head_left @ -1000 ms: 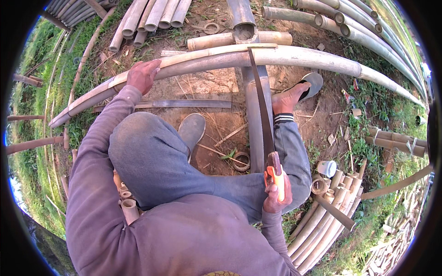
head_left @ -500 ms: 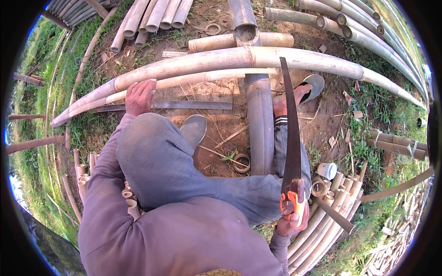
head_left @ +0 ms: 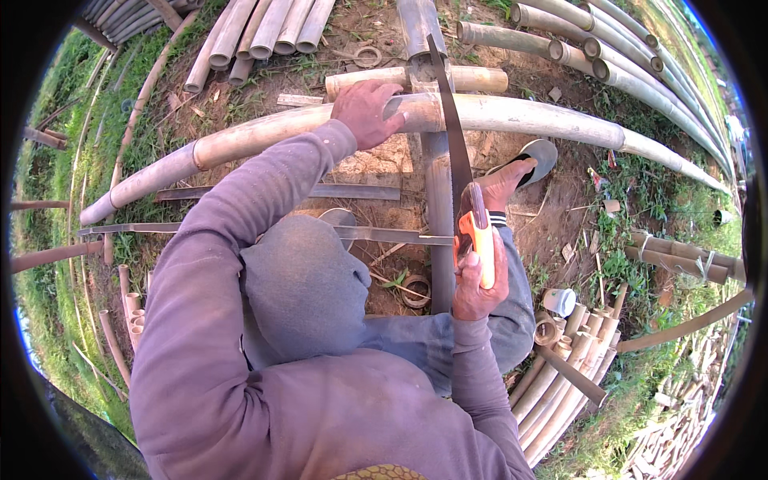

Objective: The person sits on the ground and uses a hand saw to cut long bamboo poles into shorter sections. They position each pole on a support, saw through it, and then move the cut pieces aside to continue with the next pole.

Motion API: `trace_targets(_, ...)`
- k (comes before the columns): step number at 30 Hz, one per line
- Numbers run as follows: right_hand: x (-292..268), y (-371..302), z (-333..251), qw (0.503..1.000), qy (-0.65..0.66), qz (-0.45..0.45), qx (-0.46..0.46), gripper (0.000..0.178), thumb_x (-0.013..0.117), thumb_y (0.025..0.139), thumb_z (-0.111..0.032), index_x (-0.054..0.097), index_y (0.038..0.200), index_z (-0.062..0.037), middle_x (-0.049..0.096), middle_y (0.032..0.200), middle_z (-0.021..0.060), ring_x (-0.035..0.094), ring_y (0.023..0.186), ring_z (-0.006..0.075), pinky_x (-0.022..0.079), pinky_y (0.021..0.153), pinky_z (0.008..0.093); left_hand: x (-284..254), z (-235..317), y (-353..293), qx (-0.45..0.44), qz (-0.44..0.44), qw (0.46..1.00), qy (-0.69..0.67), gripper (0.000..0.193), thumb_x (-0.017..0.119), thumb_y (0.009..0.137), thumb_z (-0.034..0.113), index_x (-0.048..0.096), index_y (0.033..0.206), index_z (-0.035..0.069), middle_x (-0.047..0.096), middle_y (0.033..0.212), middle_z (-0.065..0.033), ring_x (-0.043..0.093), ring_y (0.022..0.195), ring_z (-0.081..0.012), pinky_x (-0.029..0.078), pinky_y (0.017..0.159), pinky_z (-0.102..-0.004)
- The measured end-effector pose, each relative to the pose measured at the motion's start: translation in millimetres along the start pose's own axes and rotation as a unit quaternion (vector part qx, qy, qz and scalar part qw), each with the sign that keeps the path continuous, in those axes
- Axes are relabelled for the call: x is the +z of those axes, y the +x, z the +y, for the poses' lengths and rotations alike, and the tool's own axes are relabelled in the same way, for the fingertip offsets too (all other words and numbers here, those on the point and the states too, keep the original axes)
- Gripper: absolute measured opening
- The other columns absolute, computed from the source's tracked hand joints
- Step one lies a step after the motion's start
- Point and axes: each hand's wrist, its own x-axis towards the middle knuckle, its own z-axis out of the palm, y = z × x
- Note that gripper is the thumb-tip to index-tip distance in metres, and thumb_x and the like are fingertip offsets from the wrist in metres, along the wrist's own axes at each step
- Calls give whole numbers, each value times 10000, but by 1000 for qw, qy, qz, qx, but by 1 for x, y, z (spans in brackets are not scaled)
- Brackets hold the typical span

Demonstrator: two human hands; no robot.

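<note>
A long pale bamboo pole [head_left: 272,132] lies crosswise in front of me, over a thick bamboo support [head_left: 438,172] that runs away from me. My left hand [head_left: 366,114] grips the pole from above, just left of the joint over the support, with its thumb toward the right. In my right hand [head_left: 474,300] is a handsaw [head_left: 460,152], held by its orange handle. Its dark blade points away from me and crosses above the pole right of my left hand; whether the teeth touch the pole I cannot tell. A thin bamboo strip [head_left: 384,234] stretches crosswise beside my bent left knee.
Another flat strip [head_left: 352,191] rests beyond my knee. Cut bamboo poles [head_left: 276,28] lie at the far left, with more poles [head_left: 640,76] at the far right. Near my right leg are a white tub [head_left: 559,302] and a bamboo stack [head_left: 580,352]. A short bamboo piece [head_left: 480,78] sits behind the pole.
My left hand has moved right along the pole, toward the middle. The split strip that lay against the pole is now nearer my knee. The saw has swung left and forward over the pole.
</note>
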Motion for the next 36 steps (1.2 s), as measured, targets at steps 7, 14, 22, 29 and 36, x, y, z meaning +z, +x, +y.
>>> trace_targets(7,20,16,7,998,-42,-18,-41,512,673,1034,-126,543,1452,139,669,1373,241,681,1189,273,554,1005,370,18,27,63,-177,-209,962,-20,741,546,918,729,752,1307,134,765,1241,-193,716,1190,-373,515,1065,-491)
trace_targets(14,20,23,19,986,-120,-20,-116,530,680,1052,-208,558,1449,122,691,1328,219,671,1012,200,542,889,324,20,22,62,-168,-203,964,-24,720,573,892,712,772,1279,139,775,1215,-178,725,1162,-358,527,1037,-485)
trace_targets(22,18,14,24,991,-108,-24,-72,559,676,1069,-272,555,1464,105,710,1255,159,613,754,106,529,718,264,28,19,64,-165,-201,966,-11,702,575,892,691,768,1285,142,770,1220,-186,724,1158,-363,526,1035,-482)
trace_targets(29,15,23,28,985,-123,-29,-119,543,663,1064,-253,561,1455,110,710,1257,159,634,798,116,536,741,264,27,19,64,-156,-205,966,-4,718,562,903,709,752,1317,154,765,1245,-179,714,1186,-366,518,1055,-487)
trace_targets(36,21,31,23,996,-54,-35,-60,508,680,1003,-147,580,1391,165,698,1326,288,694,1237,351,524,1088,422,16,26,58,-156,-203,967,-6,731,549,916,733,750,1319,157,764,1247,-174,702,1210,-368,509,1070,-488)
